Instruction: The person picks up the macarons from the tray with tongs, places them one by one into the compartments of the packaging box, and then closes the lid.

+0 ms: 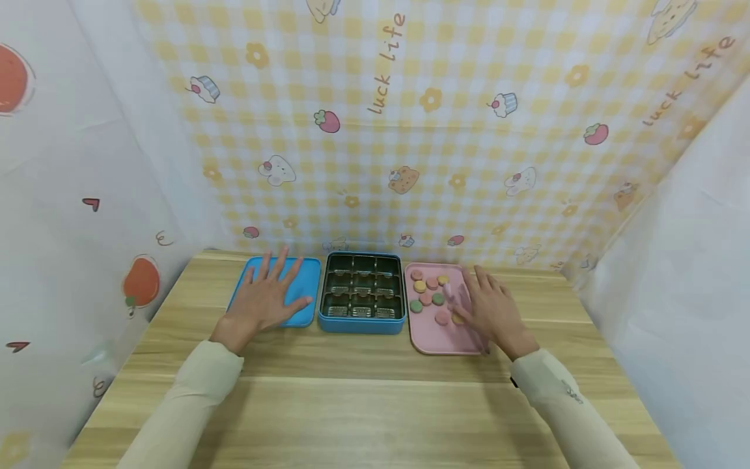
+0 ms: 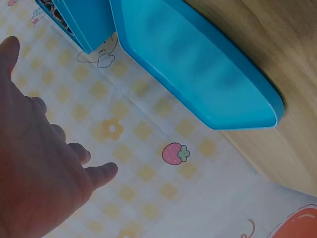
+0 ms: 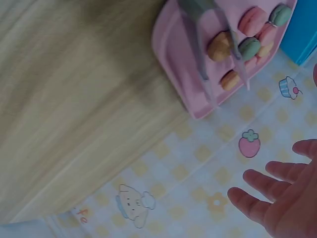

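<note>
My left hand (image 1: 263,296) hovers with spread fingers over a blue tray (image 1: 305,286). In the left wrist view, that hand (image 2: 39,158) holds nothing and the tray (image 2: 198,69) stands apart from it. My right hand (image 1: 492,309), its fingers extended, is above the right side of a pink tray (image 1: 433,342). Several pink, green and yellow macarons (image 1: 416,306) lie on that tray. Among them rests a pair of tongs (image 3: 200,69), partly covered by my right hand in the head view. The right wrist view has this hand (image 3: 292,198) free of any object.
Between the two trays stands a blue box (image 1: 361,326) with a dark insert of several compartments. All three sit along the back of the wooden table (image 1: 351,417). A patterned cloth (image 1: 351,156) rises behind, and white cloth hangs at both sides.
</note>
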Tool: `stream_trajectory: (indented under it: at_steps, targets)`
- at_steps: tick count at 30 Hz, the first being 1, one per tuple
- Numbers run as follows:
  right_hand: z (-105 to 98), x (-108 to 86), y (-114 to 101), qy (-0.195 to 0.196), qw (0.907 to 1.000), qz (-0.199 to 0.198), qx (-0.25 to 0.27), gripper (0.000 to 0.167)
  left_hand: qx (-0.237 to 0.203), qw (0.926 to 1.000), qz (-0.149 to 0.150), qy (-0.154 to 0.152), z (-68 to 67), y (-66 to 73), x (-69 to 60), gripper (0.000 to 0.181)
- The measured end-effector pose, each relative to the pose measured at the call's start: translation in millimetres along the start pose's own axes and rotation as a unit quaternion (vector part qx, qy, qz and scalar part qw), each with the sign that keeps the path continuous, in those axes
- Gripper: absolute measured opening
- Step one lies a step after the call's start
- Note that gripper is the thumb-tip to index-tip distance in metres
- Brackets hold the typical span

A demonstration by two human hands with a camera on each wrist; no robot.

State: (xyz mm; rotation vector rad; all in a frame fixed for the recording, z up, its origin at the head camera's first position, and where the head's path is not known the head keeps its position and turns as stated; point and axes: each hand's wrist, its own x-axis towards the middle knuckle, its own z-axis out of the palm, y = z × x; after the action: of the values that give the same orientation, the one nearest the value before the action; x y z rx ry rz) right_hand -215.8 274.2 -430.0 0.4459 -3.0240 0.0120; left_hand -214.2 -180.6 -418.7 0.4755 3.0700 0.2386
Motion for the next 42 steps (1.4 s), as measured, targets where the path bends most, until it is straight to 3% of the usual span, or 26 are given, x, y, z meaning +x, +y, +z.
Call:
stream_trajectory:
  at_steps: [6,12,18,22,29,34,36,42]
  targets:
    - [10.1,-8.6,8.3,-0.007,0.9995,0.023,0.021,0.085,-0.012,0.9999,0.011,-0.003,2.6,4.5,6.3,0.086]
    - [18.2,-16.9,11.1,-0.023,0.9982,0.035,0.043,0.080,-0.032,0.9994,0.002,-0.011,13.5,9.8,9.2,0.086]
    - [24.7,-22.0,12.6,-0.043,0.9959,0.043,0.066,0.054,-0.089,0.9959,0.006,-0.015,28.5,17.4,6.2,0.084]
    - [27.3,-23.6,13.0,-0.056,0.9926,0.051,0.095,0.036,-0.156,0.9877,0.000,-0.008,35.5,23.5,8.0,0.079]
    - [35.0,-21.9,11.4,-0.051,0.9884,0.067,0.127,0.024,-0.273,0.9615,-0.022,-0.015,49.1,31.6,16.2,0.064]
    - [39.8,-20.7,12.0,-0.048,0.9884,0.069,0.126,0.039,-0.315,0.9480,-0.035,-0.030,54.7,33.3,17.5,0.060]
    - [39.8,-20.6,11.6,-0.047,0.9888,0.065,0.126,0.042,-0.322,0.9455,-0.036,-0.031,57.1,32.6,18.3,0.059]
    - [38.8,-22.2,10.3,-0.060,0.9850,0.072,0.145,0.024,-0.321,0.9456,-0.036,-0.041,62.2,32.9,20.4,0.060]
